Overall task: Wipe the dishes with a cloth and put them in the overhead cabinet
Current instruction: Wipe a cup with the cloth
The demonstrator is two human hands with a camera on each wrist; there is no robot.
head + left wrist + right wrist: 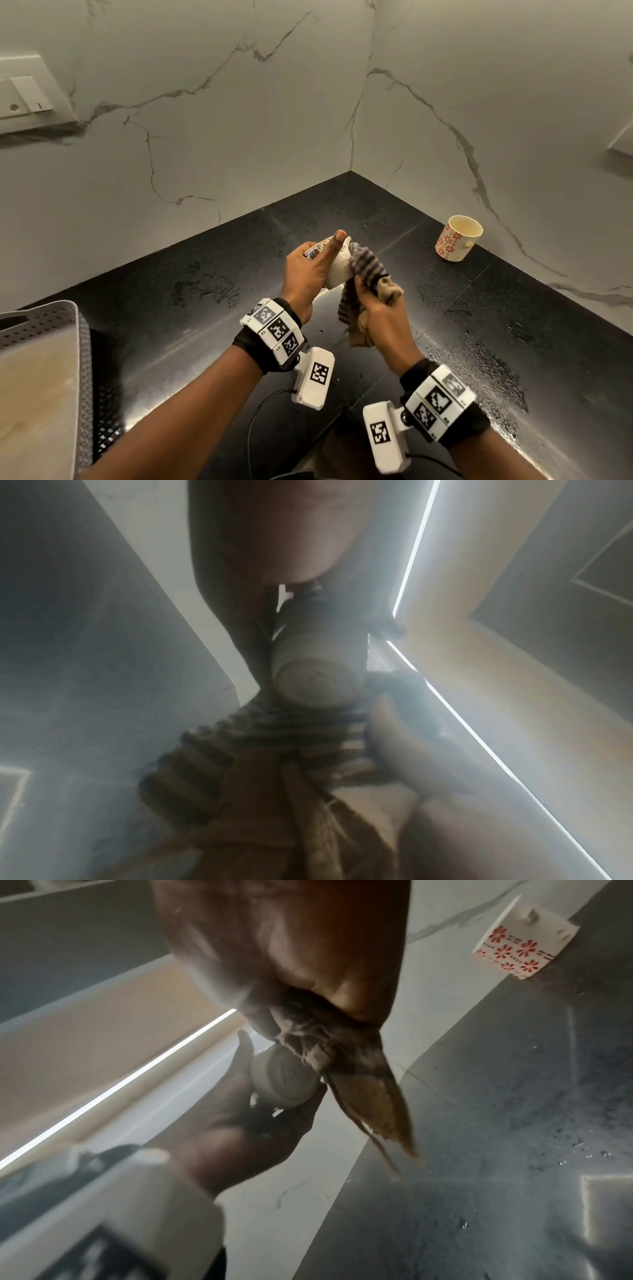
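Fingers (310, 251) of the left hand (310, 270) curl round a white cup (337, 270), thumb laid along its side, holding it tipped on its side in the air above a black countertop (513, 342). Just right of those fingers, the right hand (380, 318) clutches a bunched striped cloth (368, 270), its upper fold pressed against the cup's wall and its frayed tan end hanging below the fist. In the left wrist view the cup's round base (316, 683) faces the camera, with the cloth (274, 750) bunched directly beneath it; that view is hazy. The right wrist view shows the left hand (246, 1137) cradling the cup (284, 1080) from underneath, the cloth (329, 1047) touching its rim side.

Well beyond the right hand, toward the marble wall (513, 102), a second cup (457, 238) with red flower print stands upright on the counter, handle turned to the wall. Water droplets speckle the counter (514, 1123) near the right hand. Off to the left of the left hand, a grey perforated tray (82, 342) sits at the counter's edge.
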